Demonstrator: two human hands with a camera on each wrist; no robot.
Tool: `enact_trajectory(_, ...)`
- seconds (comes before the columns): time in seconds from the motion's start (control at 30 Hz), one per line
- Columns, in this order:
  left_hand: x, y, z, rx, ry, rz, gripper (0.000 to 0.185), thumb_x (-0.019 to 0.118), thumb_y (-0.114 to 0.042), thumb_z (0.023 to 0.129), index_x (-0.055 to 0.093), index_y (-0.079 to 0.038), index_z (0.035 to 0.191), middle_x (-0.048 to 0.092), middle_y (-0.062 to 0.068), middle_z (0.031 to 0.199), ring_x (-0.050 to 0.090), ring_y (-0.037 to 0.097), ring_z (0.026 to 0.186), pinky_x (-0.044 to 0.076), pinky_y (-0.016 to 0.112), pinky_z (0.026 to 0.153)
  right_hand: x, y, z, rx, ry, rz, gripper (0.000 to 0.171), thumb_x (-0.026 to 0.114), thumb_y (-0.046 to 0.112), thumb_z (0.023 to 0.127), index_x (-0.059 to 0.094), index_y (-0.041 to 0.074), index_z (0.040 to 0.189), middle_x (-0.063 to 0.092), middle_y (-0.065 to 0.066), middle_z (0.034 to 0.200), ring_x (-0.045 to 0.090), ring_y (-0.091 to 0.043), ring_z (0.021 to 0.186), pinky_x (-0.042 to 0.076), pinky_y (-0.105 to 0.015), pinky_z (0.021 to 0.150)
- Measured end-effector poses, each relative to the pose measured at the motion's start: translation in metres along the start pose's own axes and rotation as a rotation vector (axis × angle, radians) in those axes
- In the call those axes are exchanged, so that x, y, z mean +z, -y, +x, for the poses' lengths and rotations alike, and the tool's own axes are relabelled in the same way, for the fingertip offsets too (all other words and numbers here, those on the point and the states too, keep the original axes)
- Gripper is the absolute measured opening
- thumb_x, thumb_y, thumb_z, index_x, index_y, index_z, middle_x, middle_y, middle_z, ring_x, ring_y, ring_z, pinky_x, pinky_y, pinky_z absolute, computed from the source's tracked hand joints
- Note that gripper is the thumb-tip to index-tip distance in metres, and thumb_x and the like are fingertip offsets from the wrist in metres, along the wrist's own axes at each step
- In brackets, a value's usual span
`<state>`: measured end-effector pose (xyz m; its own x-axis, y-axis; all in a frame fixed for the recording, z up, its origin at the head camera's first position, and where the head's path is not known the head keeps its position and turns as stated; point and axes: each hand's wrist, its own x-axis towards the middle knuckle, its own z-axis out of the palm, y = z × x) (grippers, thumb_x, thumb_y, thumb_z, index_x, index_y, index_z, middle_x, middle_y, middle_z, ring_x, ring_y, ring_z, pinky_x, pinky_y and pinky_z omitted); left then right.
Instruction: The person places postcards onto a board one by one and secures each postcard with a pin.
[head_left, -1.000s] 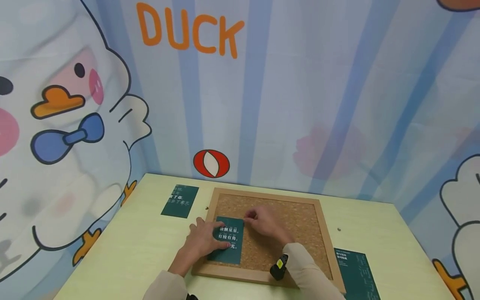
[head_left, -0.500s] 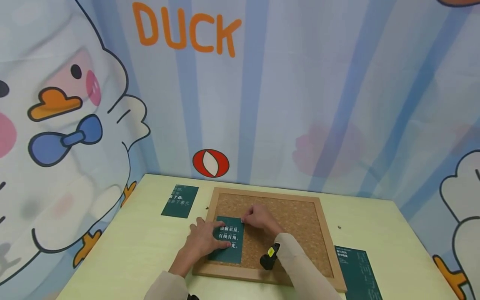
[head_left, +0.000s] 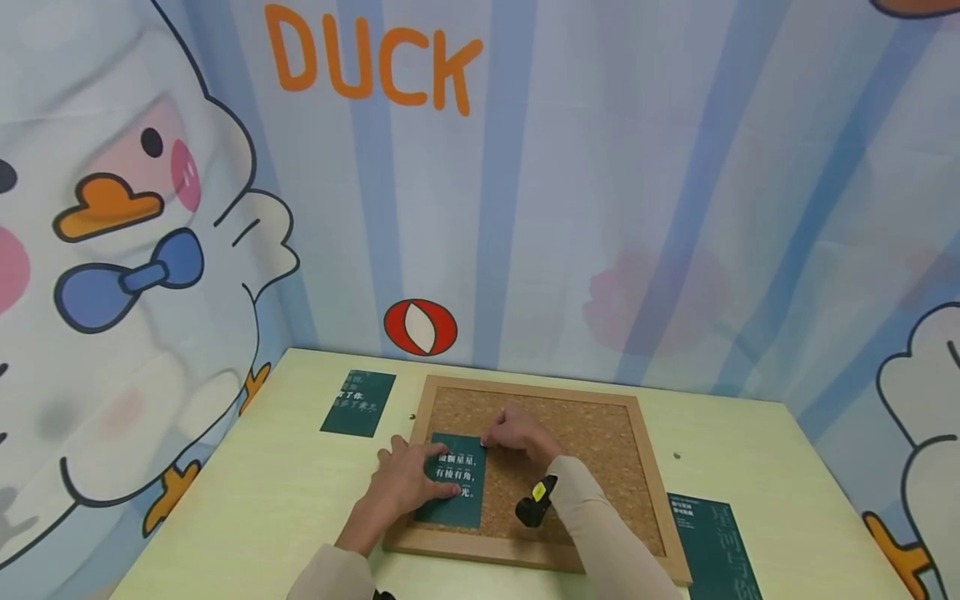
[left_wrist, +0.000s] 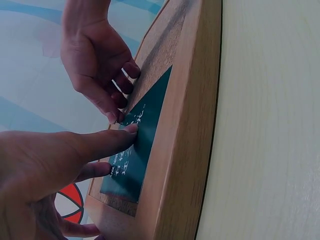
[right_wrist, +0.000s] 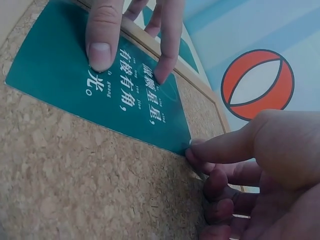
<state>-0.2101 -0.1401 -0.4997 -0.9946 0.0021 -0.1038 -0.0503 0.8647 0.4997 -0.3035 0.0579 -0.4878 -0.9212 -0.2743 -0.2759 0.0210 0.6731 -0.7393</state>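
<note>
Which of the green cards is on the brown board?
The middle card, which the left hand touches: it lies on the cork. The far-left card and far-right card lie on the table.

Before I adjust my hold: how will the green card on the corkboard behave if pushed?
Thin-edged, the green card is probably light and bendable. Lying flat, it would likely slide, not tip, though the left hand resting on it may resist.

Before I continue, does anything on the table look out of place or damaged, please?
Nothing looks damaged or spilled. Slightly odd: a small dark object lies loose on the table left of the corkboard, and another tiny object right of it; both too small to identify.
</note>
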Motion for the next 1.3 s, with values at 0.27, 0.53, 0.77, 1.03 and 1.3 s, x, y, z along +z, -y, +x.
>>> enact_trajectory(0.27, 0.000, -0.001, -0.001, 0.001, 0.003, 0.002, 0.070, 0.091, -0.050, 0.077, 0.069, -0.021, 0.136, 0.047, 0.023, 0.119, 0.046, 0.043, 0.108, 0.052, 0.060, 0.083, 0.001, -0.003, 0.003, 0.029, -0.009, -0.023, 0.034, 0.076, 0.016, 0.094, 0.064, 0.010, 0.063, 0.040, 0.003, 0.056, 0.039, -0.015, 0.054, 0.029, -0.030, 0.051)
enact_trajectory(0.53, 0.005, 0.001, 0.000, -0.008, 0.008, -0.004, 0.070, 0.091, -0.050, 0.076, 0.070, -0.020, 0.136, 0.047, 0.023, 0.119, 0.046, 0.043, 0.108, 0.053, 0.061, 0.083, 0.003, -0.003, 0.003, 0.013, -0.019, -0.068, 0.038, 0.075, 0.016, 0.095, 0.059, 0.010, 0.061, 0.038, 0.004, 0.056, 0.038, -0.014, 0.052, 0.028, -0.029, 0.050)
enact_trajectory(0.77, 0.004, 0.001, 0.000, -0.007, 0.008, 0.006, 0.070, 0.090, -0.051, 0.077, 0.069, -0.022, 0.137, 0.047, 0.024, 0.119, 0.046, 0.043, 0.108, 0.052, 0.060, 0.082, 0.003, 0.003, 0.002, -0.002, -0.016, -0.135, 0.042, 0.074, 0.015, 0.095, 0.055, 0.012, 0.058, 0.037, 0.003, 0.056, 0.039, -0.014, 0.052, 0.028, -0.029, 0.049)
enact_trajectory(1.03, 0.001, 0.001, -0.002, 0.001, -0.003, 0.014, 0.071, 0.091, -0.050, 0.076, 0.069, -0.021, 0.137, 0.047, 0.025, 0.119, 0.047, 0.044, 0.107, 0.053, 0.059, 0.080, 0.005, 0.013, 0.000, 0.021, -0.022, -0.198, 0.043, 0.073, 0.014, 0.096, 0.053, 0.012, 0.058, 0.038, 0.001, 0.056, 0.041, -0.016, 0.053, 0.034, -0.031, 0.051)
enact_trajectory(1.3, 0.001, 0.000, -0.001, -0.001, -0.002, 0.003, 0.070, 0.091, -0.050, 0.077, 0.069, -0.021, 0.137, 0.047, 0.024, 0.119, 0.047, 0.043, 0.107, 0.053, 0.058, 0.081, 0.005, 0.016, 0.003, 0.028, -0.013, -0.205, 0.045, 0.072, 0.007, 0.095, 0.051, 0.011, 0.056, 0.035, 0.002, 0.054, 0.037, -0.014, 0.049, 0.035, -0.030, 0.047)
